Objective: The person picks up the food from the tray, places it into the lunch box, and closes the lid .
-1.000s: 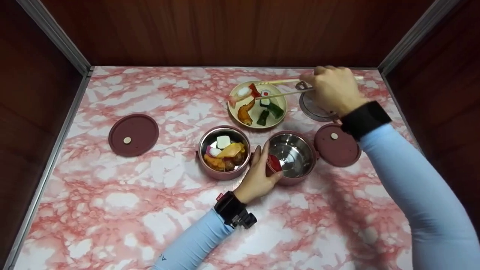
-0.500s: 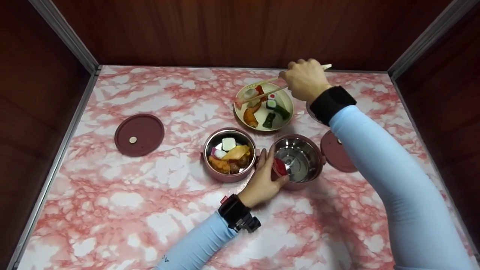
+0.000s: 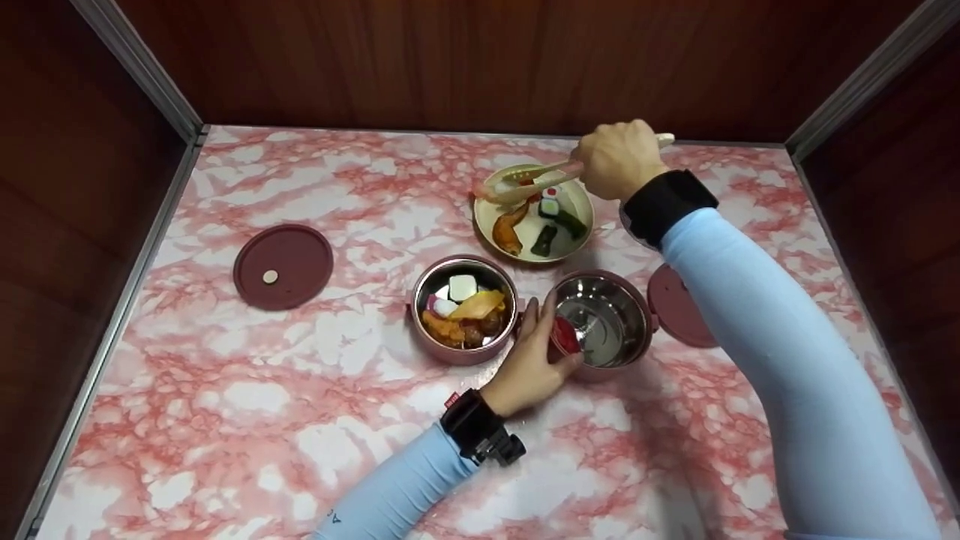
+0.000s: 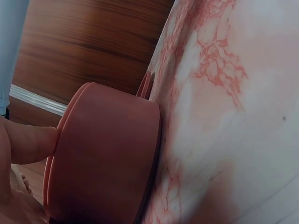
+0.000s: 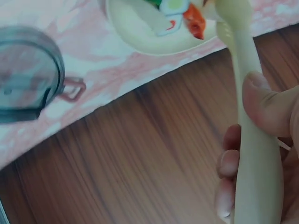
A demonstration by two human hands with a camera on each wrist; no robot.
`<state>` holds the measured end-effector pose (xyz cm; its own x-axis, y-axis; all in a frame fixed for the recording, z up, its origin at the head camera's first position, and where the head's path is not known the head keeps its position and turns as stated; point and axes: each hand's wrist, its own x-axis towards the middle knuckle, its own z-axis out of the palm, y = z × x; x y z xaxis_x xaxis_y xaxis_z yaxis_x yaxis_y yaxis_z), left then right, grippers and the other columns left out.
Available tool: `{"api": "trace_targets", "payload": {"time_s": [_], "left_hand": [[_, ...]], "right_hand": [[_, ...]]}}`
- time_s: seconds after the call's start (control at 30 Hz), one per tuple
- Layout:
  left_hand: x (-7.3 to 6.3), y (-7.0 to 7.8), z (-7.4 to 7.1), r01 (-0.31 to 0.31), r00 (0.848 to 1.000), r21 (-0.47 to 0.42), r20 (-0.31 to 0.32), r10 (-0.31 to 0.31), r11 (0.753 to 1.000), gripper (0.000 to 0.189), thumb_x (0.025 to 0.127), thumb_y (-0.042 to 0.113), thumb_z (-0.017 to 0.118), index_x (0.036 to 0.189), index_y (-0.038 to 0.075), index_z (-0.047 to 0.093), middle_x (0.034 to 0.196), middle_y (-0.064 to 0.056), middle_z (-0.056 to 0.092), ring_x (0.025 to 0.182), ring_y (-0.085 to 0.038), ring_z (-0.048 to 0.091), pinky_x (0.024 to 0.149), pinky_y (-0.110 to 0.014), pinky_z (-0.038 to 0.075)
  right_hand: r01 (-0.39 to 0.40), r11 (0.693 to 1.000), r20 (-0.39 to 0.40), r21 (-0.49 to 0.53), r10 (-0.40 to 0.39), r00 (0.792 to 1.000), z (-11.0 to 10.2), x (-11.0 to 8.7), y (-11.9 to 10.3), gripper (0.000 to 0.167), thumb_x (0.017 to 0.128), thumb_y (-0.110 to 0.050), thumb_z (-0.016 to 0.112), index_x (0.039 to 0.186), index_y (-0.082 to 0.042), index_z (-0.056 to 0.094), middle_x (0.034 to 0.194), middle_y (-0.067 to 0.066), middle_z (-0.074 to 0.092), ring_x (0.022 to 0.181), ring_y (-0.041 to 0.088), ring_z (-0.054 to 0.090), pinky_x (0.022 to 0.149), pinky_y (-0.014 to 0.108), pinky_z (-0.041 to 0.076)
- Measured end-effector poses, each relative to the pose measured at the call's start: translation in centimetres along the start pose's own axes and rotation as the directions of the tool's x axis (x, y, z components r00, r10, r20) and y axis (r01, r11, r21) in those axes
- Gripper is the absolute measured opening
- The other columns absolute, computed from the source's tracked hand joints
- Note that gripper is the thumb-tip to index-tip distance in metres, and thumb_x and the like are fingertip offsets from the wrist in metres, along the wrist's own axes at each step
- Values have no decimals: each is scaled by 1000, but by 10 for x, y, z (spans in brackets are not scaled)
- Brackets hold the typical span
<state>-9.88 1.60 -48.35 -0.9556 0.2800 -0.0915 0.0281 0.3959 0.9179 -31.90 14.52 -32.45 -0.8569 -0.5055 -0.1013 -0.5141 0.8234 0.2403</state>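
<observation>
Right wrist view: tongs (image 5: 259, 172) cut off at top and bottom, plate (image 5: 135, 32) at top, right hand (image 5: 275, 112) at right; grey item (image 5: 25, 70) blurred, cut off at left. Left wrist view: pot (image 4: 103, 149) cut off below, left hand (image 4: 30, 144) at left. Head view: tips of tongs blurred, contact with pale food (image 3: 491, 193) undetermined; right lid (image 3: 673, 311) partly concealed by right sleeve (image 3: 772, 352); lettering (image 3: 334, 518) on left sleeve (image 3: 405, 472) too small to read.
</observation>
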Motion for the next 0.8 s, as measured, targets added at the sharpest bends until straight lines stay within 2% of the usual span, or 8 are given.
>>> {"api": "trace_targets", "payload": {"time_s": [0.1, 0.17, 0.23, 0.4, 0.57, 0.7, 0.8], "left_hand": [[0, 1, 1, 9, 1000, -4, 0, -9, 1000, 100, 91, 28, 70, 160, 29, -1, 162, -25, -3, 141, -48, 24, 110, -59, 30], [0, 1, 1, 12, 1000, -6, -3, -12, 1000, 100, 91, 27, 71, 160, 28, -1, 162, -25, -3, 141, -49, 23, 110, -59, 29], [0, 1, 2, 12, 1000, -2, -6, -12, 1000, 100, 90, 26, 71, 161, 26, 0, 162, -25, -3, 141, -49, 23, 110, -59, 30], [2, 1, 2, 15, 1000, 6, -3, -15, 1000, 99, 91, 27, 71, 161, 24, 1, 162, -25, -3, 141, -51, 22, 109, -59, 31], [3, 0, 2, 15, 1000, 5, 5, -15, 1000, 101, 91, 27, 72, 160, 27, -1, 162, -25, -4, 141, -51, 21, 109, -61, 30], [3, 0, 3, 4, 1000, -2, 9, -4, 1000, 101, 91, 26, 71, 160, 26, -2, 161, -26, -4, 141, -50, 21, 110, -61, 28], [3, 1, 2, 2, 1000, 3, 7, -2, 1000, 100, 91, 28, 71, 160, 24, -2, 161, -26, -5, 141, -51, 20, 110, -62, 26]], "right_hand": [[-29, 998, 1, 48, 29, 1000, -1, -7, 6, 20, 82, -16, 59, 95, -12, 75, 79, 17, 66, 71, 40, 62, 60, 56, 49], [-39, 997, 10, 70, 39, 999, -1, -12, 10, 19, 83, -20, 61, 94, -13, 75, 80, 17, 66, 71, 40, 62, 59, 56, 49], [-51, 994, 38, 96, 48, 998, -3, -17, 15, 22, 84, -24, 64, 99, -14, 76, 82, 17, 67, 73, 39, 62, 60, 57, 49], [-112, 977, 118, 179, 92, 989, -8, -32, 30, 35, 87, -30, 66, 119, -19, 74, 101, 19, 69, 85, 37, 62, 66, 57, 50], [-162, 956, 178, 245, 119, 977, -22, -55, 48, 40, 90, -35, 64, 126, -19, 70, 115, 18, 67, 98, 38, 59, 73, 57, 49], [-155, 955, 205, 253, 104, 973, -39, -83, 67, 42, 92, -40, 64, 127, -17, 70, 109, 16, 68, 98, 36, 60, 72, 56, 49], [-129, 962, 233, 242, 72, 970, -51, -105, 82, 43, 92, -42, 64, 125, -14, 71, 96, 11, 66, 85, 29, 59, 66, 47, 49]]}}
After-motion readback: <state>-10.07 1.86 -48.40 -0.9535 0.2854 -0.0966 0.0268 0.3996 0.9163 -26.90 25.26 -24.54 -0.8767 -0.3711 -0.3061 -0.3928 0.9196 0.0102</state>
